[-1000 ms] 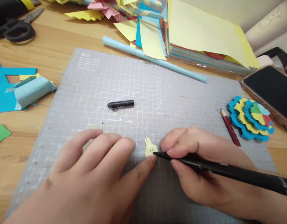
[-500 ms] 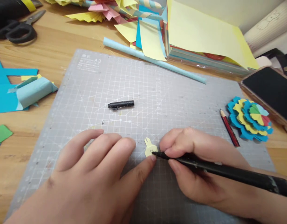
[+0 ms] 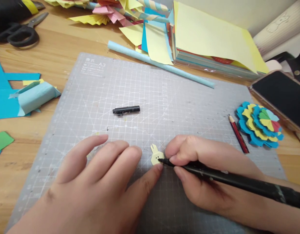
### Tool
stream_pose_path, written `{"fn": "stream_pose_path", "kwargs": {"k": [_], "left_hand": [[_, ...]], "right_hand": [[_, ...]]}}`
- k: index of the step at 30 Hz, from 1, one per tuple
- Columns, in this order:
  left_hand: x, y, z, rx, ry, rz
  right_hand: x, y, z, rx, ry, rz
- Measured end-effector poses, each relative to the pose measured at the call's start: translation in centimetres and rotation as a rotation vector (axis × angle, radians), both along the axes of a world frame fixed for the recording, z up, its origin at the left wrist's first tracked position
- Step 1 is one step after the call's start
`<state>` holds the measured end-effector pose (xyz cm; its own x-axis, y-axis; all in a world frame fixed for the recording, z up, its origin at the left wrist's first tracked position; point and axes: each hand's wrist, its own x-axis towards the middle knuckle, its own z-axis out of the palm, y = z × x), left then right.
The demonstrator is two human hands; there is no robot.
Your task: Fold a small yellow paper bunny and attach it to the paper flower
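A small pale-yellow folded paper rabbit head (image 3: 155,156), with two black dots for eyes, lies on the grey cutting mat (image 3: 130,84). The thumb of my left hand (image 3: 103,178) presses on its lower edge; the other fingers are spread over the mat. In my right hand (image 3: 203,165) is a black marker pen (image 3: 228,180), pinched between thumb and fingers. Its tip is at the rabbit's face just below the eyes. The black pen cap (image 3: 126,110) lies farther up the mat.
A red pencil (image 3: 238,134), a layered paper flower (image 3: 259,123) and a phone (image 3: 281,97) are at right. Behind lie a light-blue paper tube (image 3: 159,65) and a paper stack (image 3: 213,39). Scissors (image 3: 25,32), a rolled blue paper piece (image 3: 38,97) and a green scrap (image 3: 2,141) are at left.
The pen tip has shifted very slightly left on the rabbit's face. My left hand stays in place, and the view has moved a touch.
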<state>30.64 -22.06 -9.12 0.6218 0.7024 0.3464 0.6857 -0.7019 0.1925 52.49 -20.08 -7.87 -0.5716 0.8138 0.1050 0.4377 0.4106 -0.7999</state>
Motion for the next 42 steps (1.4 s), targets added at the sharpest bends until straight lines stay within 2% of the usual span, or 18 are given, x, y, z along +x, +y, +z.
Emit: {"fn": "stream_pose_path", "kwargs": {"k": [7, 14, 25, 31, 36, 42], "left_hand": [[0.09, 0.06, 0.04, -0.028, 0.003, -0.003], [-0.25, 0.12, -0.24, 0.002, -0.007, -0.023], [-0.21, 0.08, 0.02, -0.032, 0.003, -0.005], [-0.04, 0.02, -0.25, 0.038, -0.024, -0.013], [0.23, -0.28, 0.35, -0.049, 0.013, 0.032], [0.17, -0.19, 0.46, -0.044, 0.029, 0.019]], "right_hand": [[0.38, -0.16, -0.37, -0.059, -0.037, 0.022], [-0.49, 0.15, 0.39, 0.003, 0.045, -0.104], [-0.34, 0.14, 0.1, 0.032, -0.003, -0.052], [-0.16, 0.0, -0.06, 0.032, 0.009, -0.03], [-0.11, 0.08, -0.12, 0.027, 0.009, -0.033], [-0.22, 0.16, -0.1, 0.025, 0.009, -0.026]]}}
